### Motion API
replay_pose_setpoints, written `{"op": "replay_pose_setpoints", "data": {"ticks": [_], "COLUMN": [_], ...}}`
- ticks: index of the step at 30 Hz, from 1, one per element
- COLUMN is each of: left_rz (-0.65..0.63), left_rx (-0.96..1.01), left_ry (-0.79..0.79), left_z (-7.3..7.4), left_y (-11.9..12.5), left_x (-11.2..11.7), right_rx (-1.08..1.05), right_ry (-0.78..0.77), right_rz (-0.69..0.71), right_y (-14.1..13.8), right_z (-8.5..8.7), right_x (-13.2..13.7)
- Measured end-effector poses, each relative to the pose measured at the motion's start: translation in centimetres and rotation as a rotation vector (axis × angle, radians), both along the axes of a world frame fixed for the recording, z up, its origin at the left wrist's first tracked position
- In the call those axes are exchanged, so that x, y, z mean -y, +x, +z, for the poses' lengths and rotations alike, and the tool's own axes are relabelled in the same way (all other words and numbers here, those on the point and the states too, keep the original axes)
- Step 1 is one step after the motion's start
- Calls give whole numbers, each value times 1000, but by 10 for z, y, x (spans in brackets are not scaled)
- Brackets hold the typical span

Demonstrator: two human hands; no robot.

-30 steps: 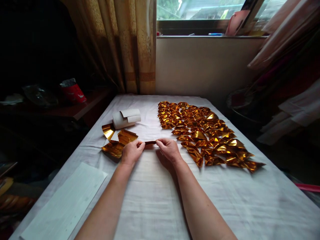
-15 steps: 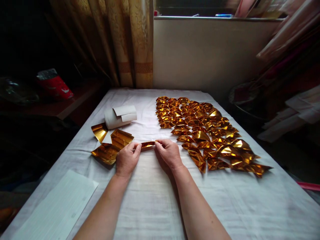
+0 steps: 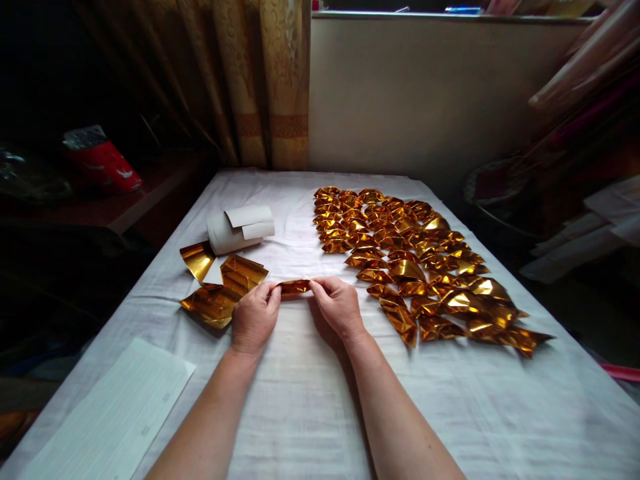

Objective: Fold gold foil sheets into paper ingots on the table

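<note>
Between my two hands is a narrow folded piece of gold foil paper (image 3: 294,287), held level over the white cloth. My left hand (image 3: 254,317) pinches its left end with thumb and fingers. The right end is pinched by my right hand (image 3: 337,307). Just left of my left hand lie loose gold foil sheets (image 3: 213,303), creased and partly curled. To the right, many folded gold foil pieces (image 3: 403,270), pointed at their ends, lie in close rows. The fingers underneath the held piece are partly hidden.
A curled roll of white paper (image 3: 240,230) lies behind the loose foil. At the near left is a flat pale sheet (image 3: 115,413). The table (image 3: 310,427) meets a wall (image 3: 400,100) and curtain (image 3: 285,80) at the back. A red container (image 3: 107,163) sits on a dark side surface.
The folded foil between my hands has turned a little and shows more of its face. Both hands keep their grip. The view has tilted slightly downward.
</note>
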State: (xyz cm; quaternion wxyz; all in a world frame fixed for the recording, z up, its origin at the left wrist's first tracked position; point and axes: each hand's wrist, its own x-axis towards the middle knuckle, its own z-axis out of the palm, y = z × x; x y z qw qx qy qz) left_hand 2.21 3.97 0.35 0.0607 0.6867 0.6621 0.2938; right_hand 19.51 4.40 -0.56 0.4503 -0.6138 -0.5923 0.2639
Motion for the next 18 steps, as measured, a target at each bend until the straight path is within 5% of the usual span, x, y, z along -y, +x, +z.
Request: {"op": "replay_pose_setpoints", "data": {"ticks": [18], "left_rz": [-22], "left_rx": [-38], "left_ry": [-72], "left_z": [0], "left_y": [-1], "left_x": [-3], "right_rx": [-222], "right_ry": [21], "right_rz": [181], "right_y": [0], "right_z": [-1], "right_x": [0]}}
